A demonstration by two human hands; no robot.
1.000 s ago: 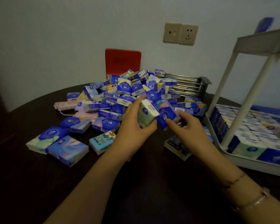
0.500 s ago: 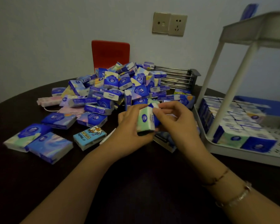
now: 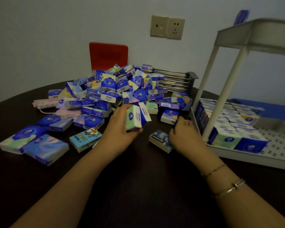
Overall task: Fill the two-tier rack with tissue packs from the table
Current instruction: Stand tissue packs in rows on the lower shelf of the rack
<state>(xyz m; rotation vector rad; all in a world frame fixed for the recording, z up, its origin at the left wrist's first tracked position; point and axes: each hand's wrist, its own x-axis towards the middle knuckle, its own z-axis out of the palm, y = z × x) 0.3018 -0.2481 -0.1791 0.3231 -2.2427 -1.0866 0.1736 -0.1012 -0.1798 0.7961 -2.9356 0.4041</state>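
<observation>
1. half a second earlier both hands pinched the same packs; at this moment the right hand (image 3: 182, 137) had let go and dropped to the table (image 3: 138, 186), leaving the left hand (image 3: 120, 129) alone with 2 packs (image 3: 136, 117).
2. the left fingers were clamped round those 2 packs, held just above the table in front of the pile (image 3: 118, 92), well left of the rack (image 3: 237, 89).
3. the held packs stood on end, long axis near upright and leaning slightly right, narrow printed edges facing the camera, the green-white one nearer the palm.
4. the right hand's fingers were curled down between a flat pack (image 3: 160, 140) by the wrist and another (image 3: 169, 116) ahead of the fingertips; whether they gripped either could not be told.
5. the change suggested a third pack was being gathered before any trip to the rack.
6. the lower tier (image 3: 283, 148) held rows of packs standing on edge at its left and back, with bare perforated floor at the front right; the upper tier (image 3: 257, 32) was seen only from below.
</observation>
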